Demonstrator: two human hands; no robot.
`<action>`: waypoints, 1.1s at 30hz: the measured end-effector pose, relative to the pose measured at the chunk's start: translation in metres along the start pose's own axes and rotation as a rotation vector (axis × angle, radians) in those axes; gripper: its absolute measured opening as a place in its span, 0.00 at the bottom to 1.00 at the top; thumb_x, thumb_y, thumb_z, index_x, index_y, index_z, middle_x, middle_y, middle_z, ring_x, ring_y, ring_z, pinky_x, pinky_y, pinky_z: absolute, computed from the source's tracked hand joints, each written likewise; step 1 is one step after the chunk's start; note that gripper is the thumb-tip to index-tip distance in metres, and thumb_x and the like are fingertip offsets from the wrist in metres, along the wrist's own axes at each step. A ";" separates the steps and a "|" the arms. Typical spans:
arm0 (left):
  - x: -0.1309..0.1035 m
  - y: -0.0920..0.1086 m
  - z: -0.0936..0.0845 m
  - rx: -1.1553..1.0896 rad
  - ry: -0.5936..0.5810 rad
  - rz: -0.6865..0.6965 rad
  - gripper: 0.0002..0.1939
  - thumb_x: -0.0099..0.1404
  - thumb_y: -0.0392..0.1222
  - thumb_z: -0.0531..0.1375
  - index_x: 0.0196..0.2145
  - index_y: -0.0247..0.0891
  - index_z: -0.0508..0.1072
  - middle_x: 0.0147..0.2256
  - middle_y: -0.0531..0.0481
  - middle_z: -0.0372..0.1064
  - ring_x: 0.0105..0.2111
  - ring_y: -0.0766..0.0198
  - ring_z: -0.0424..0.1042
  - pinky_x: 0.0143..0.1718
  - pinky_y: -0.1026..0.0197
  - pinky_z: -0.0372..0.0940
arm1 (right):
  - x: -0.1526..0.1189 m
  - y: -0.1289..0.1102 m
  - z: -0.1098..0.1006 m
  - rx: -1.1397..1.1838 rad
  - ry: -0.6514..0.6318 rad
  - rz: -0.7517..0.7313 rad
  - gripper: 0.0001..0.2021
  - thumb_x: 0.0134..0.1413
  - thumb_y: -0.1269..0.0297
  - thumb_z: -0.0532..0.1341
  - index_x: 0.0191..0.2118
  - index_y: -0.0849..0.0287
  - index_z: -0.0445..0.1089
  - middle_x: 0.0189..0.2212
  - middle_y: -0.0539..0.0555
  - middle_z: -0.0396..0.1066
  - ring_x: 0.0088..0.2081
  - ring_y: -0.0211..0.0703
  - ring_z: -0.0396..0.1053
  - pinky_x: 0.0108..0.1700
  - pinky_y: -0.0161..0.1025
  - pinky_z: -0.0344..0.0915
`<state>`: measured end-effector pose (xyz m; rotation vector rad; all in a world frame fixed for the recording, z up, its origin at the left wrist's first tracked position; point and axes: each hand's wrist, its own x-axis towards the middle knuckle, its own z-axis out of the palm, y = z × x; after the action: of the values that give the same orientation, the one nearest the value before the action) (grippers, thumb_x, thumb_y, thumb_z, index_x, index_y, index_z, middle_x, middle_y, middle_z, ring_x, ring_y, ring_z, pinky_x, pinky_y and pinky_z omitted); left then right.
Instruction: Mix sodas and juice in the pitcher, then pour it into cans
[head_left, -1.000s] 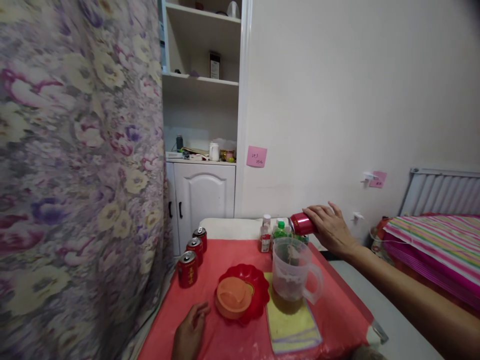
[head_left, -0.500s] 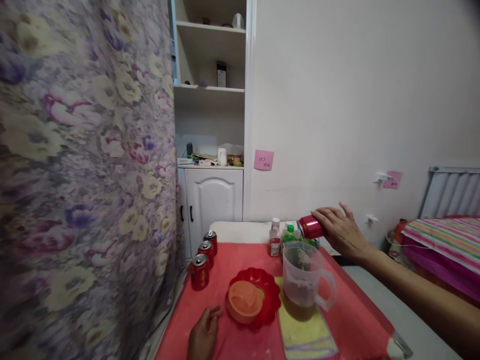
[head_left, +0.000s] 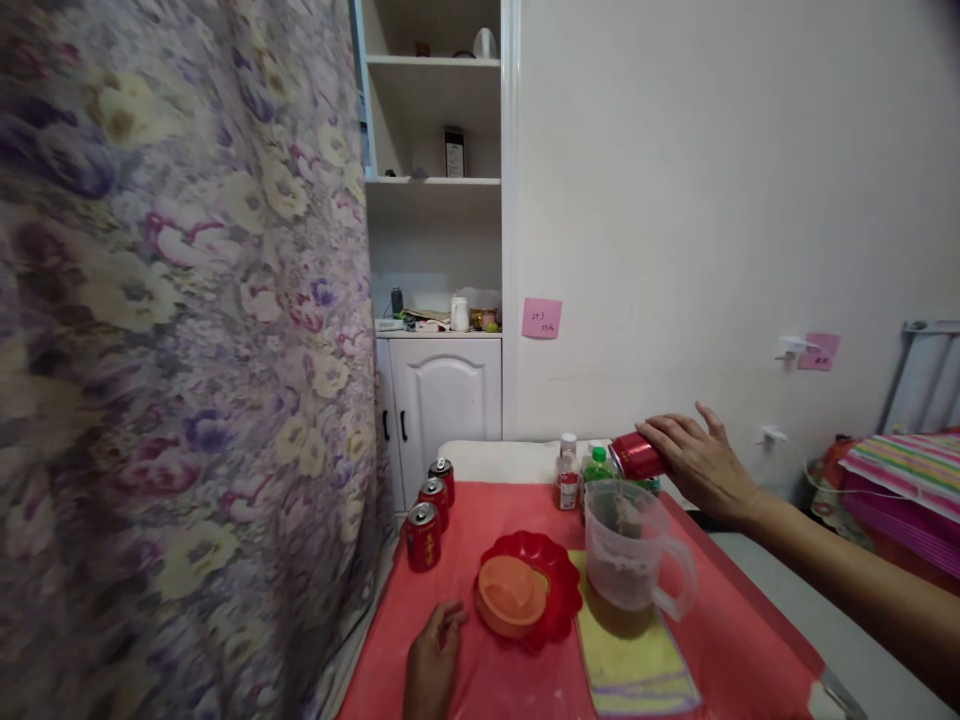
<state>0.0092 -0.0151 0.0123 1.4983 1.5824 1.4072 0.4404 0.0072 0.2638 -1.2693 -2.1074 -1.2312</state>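
The red can (head_left: 639, 455) is held in the air over the far rim area of the clear jug (head_left: 622, 550), tipped close to horizontal with its top end toward the table's left edge and slightly lowered. A thin stream runs from it into the jug.

The right forearm enters from beyond the table's right edge; the right hand (head_left: 701, 465) is palm down. Its grip is closed around the can, fingers laid across the upper side near the base end. The can projects leftward from beneath the fingers.

The jug stands upright on a yellow cloth (head_left: 637, 665), its handle toward the right edge. Behind it, toward the far edge, stand a green-capped bottle (head_left: 598, 465) and a red-labelled bottle (head_left: 568, 482).

Left of the jug, a scalloped red dish (head_left: 568, 580) carries an orange bowl (head_left: 511, 597). The left hand (head_left: 435, 655) is just beside that dish, toward the near edge, fingers loosely curled, grip released.

Three upright cans (head_left: 424, 540) form a row along the left edge of the table (head_left: 487, 515).
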 end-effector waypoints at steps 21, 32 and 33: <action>0.002 -0.007 0.003 0.029 -0.029 -0.007 0.16 0.60 0.50 0.53 0.40 0.41 0.73 0.38 0.44 0.83 0.43 0.51 0.80 0.47 0.52 0.70 | 0.008 -0.003 -0.006 0.003 -0.056 -0.049 0.23 0.61 0.76 0.53 0.61 0.58 0.60 0.54 0.59 0.73 0.56 0.53 0.66 0.67 0.64 0.37; 0.001 -0.004 0.003 0.012 -0.027 -0.003 0.15 0.60 0.51 0.53 0.39 0.42 0.73 0.38 0.44 0.83 0.42 0.51 0.80 0.46 0.52 0.71 | 0.011 -0.004 -0.010 -0.013 -0.073 -0.099 0.23 0.61 0.79 0.51 0.61 0.59 0.60 0.53 0.59 0.73 0.55 0.52 0.66 0.66 0.63 0.38; 0.001 -0.004 0.003 0.012 -0.026 -0.003 0.15 0.60 0.51 0.53 0.39 0.42 0.73 0.38 0.44 0.83 0.42 0.51 0.80 0.46 0.52 0.71 | 0.011 -0.004 -0.010 -0.017 -0.073 -0.106 0.23 0.61 0.79 0.51 0.60 0.59 0.60 0.53 0.59 0.73 0.55 0.52 0.66 0.66 0.63 0.38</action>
<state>0.0104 -0.0125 0.0078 1.5149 1.5791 1.3738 0.4301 0.0036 0.2748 -1.2419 -2.2463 -1.2664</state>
